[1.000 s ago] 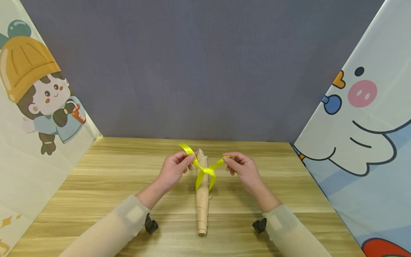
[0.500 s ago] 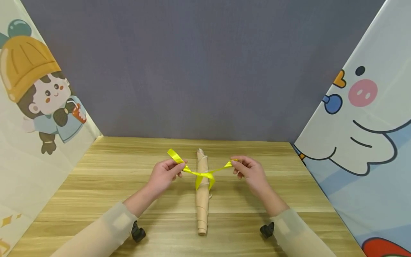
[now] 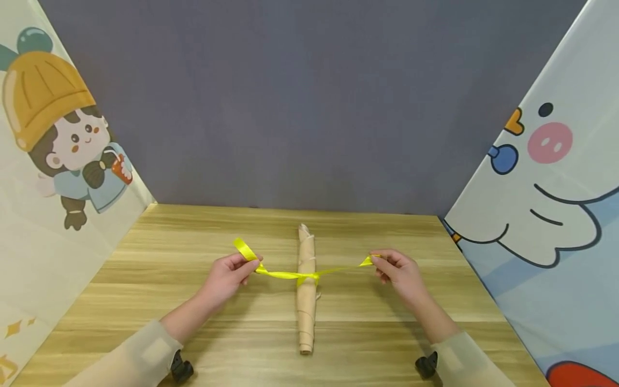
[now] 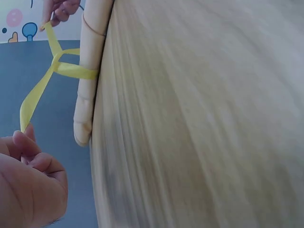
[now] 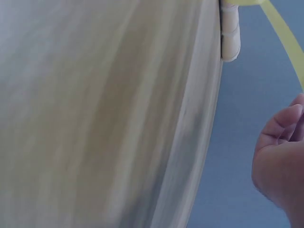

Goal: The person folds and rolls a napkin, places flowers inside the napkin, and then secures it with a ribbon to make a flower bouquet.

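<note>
A tan rolled-up sheet (image 3: 306, 312) lies lengthwise on the table, pointing away from the person. Around its middle goes a yellow ribbon (image 3: 282, 275), crossed in a knot on top. My left hand (image 3: 227, 279) pinches one ribbon end between thumb and forefinger, and a short tail sticks up past the fingers. On the other side my right hand (image 3: 398, 274) pinches the opposite end. Both lengths stretch nearly straight out from the roll. In the left wrist view the ribbon (image 4: 76, 71) wraps the roll (image 4: 86, 90), with the knot standing off its surface.
The wood-grain table (image 3: 217, 328) is backed by a grey panel (image 3: 300, 107). Cartoon-printed panels stand on the left (image 3: 29, 215) and right (image 3: 570, 215). A small black device (image 3: 181, 368) is strapped at each wrist.
Both hands have moved apart and somewhat nearer the person, each keeping its ribbon end. The loose loop over the roll has drawn down tight against it. The roll stays in place.
</note>
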`<state>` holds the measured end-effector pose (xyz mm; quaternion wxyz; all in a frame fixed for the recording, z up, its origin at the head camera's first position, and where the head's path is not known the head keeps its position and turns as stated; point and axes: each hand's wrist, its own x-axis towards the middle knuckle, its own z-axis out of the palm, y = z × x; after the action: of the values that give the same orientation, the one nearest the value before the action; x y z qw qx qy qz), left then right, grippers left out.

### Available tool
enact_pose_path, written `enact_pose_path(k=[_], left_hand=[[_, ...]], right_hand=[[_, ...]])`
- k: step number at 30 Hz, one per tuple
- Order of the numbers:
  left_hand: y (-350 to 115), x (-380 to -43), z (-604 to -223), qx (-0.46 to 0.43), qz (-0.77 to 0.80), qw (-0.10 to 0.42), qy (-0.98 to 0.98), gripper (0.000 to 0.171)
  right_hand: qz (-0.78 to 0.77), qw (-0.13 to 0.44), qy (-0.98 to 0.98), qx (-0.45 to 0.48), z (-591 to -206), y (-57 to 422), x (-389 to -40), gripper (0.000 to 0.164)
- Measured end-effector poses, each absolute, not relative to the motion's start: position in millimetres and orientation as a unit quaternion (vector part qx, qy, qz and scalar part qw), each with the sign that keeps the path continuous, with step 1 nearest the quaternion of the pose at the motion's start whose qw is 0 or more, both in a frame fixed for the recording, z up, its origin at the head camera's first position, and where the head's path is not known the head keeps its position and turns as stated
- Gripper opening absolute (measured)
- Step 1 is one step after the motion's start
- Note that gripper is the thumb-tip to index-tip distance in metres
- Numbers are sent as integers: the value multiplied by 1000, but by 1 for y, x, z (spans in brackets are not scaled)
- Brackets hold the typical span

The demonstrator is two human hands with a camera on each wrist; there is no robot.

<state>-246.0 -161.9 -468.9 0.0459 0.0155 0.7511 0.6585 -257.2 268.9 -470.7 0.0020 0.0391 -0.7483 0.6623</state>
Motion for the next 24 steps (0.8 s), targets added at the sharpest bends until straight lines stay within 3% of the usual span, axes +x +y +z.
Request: enact_pose_path(k=[24], left_hand=[[-182,-232,-477,-111,650,48,751,39]], right_hand=[[626,-66,-774,-58,-478,298,-242,44]])
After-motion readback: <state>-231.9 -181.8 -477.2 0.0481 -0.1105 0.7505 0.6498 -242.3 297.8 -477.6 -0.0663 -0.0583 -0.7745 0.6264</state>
